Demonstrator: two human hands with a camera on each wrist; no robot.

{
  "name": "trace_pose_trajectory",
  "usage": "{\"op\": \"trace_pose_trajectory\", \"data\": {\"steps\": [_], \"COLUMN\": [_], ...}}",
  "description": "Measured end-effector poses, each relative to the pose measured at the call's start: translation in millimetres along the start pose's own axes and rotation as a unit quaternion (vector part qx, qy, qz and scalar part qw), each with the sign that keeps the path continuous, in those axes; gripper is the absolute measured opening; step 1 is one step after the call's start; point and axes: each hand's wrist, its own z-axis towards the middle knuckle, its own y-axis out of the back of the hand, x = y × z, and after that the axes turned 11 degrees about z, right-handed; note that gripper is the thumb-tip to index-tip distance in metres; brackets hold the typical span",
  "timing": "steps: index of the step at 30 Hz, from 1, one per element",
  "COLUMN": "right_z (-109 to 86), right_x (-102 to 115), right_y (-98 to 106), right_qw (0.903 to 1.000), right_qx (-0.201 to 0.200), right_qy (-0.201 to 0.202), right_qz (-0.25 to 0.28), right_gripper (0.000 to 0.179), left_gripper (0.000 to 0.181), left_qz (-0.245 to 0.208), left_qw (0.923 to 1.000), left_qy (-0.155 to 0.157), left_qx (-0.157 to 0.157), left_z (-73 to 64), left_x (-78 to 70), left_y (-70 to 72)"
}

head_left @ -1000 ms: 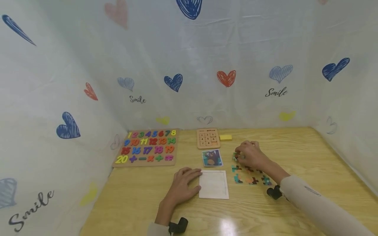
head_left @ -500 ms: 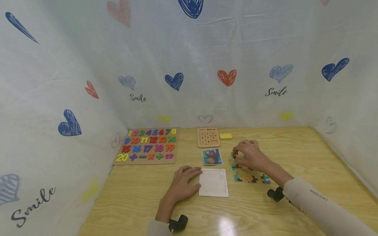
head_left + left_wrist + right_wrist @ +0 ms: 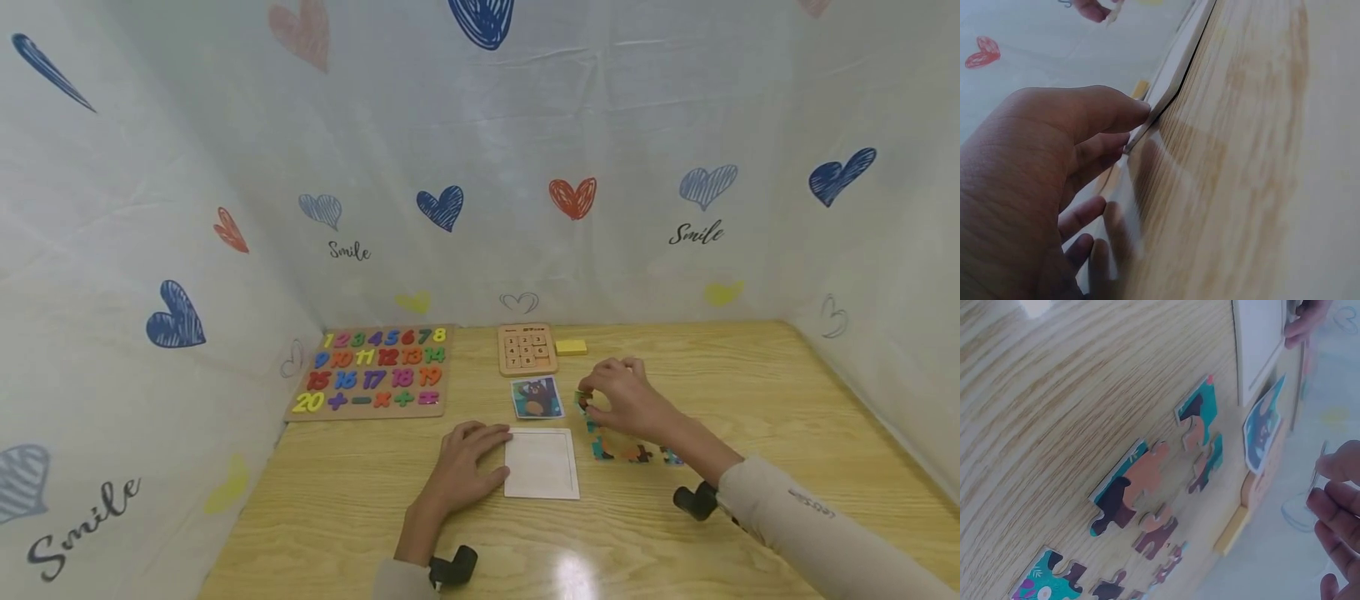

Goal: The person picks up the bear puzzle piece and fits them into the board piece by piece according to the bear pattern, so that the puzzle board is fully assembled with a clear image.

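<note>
Right of centre, the right hand (image 3: 628,403) pinches a piece (image 3: 582,402) between thumb and fingers, likely for control; at lower centre, the left hand (image 3: 468,471), fingers relaxed, touches the board (image 3: 542,464), perhaps steadying it

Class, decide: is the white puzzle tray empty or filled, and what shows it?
Empty: the white puzzle tray shows bare white inside its border. Loose jigsaw pieces lie outside it.

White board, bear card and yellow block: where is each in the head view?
White board (image 3: 542,463): head view, middle of its flat face.
Bear card (image 3: 537,398): head view, on the printed bear.
Yellow block (image 3: 572,347): head view, on its top face.
</note>
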Motion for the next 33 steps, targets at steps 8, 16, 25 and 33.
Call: {"op": "trace_pose_trajectory", "data": {"steps": [8,16,25,33], "right_z": [0.3,1.2,-0.3,3.2], "right_x": [11,21,33,39], "right_y": [0,-11,-16,-26], "right_qw": [0.9995,0.9984,0.9983,0.9982], "right_qx": [-0.015,-0.01,-0.004,-0.004], "right_qy": [0.026,0.056,0.055,0.059], "right_qz": [-0.01,-0.007,-0.021,-0.005], "right_gripper": [0.018,0.018,0.018,0.016], "left_gripper": [0.049,0.048,0.049,0.049], "left_qz": [-0.001,-0.003,0.003,0.002], "left_qw": [1.0,1.0,1.0,1.0], "left_qy": [-0.005,0.006,0.004,0.004], "left_qx": [-0.002,-0.001,0.001,-0.001], "left_z": [2.4,-1.4,0.9,-0.4], "left_x": [-0.5,-0.2,-1.2,-0.5], "left_y": [0.5,0.0,-2.3,-0.8]}}
